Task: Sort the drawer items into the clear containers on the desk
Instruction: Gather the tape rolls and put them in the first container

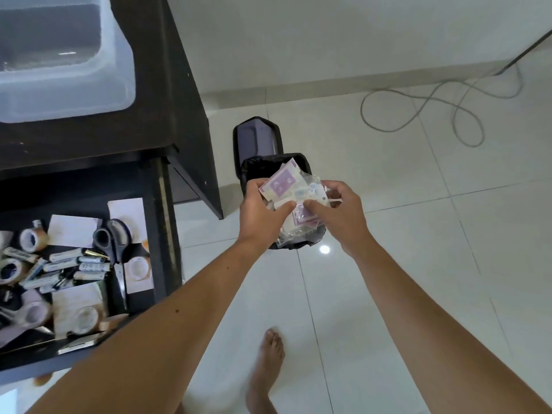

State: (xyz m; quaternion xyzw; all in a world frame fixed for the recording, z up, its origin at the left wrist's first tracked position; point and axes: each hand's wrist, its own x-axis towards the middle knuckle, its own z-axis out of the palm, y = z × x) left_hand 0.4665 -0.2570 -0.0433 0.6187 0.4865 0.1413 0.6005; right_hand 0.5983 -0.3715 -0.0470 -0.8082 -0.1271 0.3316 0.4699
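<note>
Clear plastic wrappers and purple-printed packets (294,192) are pinched in both hands' fingers, left hand (263,213) and right hand (340,215), over the black bin (248,168); drawer clutter (59,270) left, far clear container (59,70) looks unfilled.

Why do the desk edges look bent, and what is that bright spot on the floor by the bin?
Head view: the wide-angle lens bows straight lines, so the desk edges lean and curve. The white dot beside the bin is lamp glare on glossy tile. The container at top left looks soft and hazy; the hands and the packets they hold are fairly sharp.
</note>
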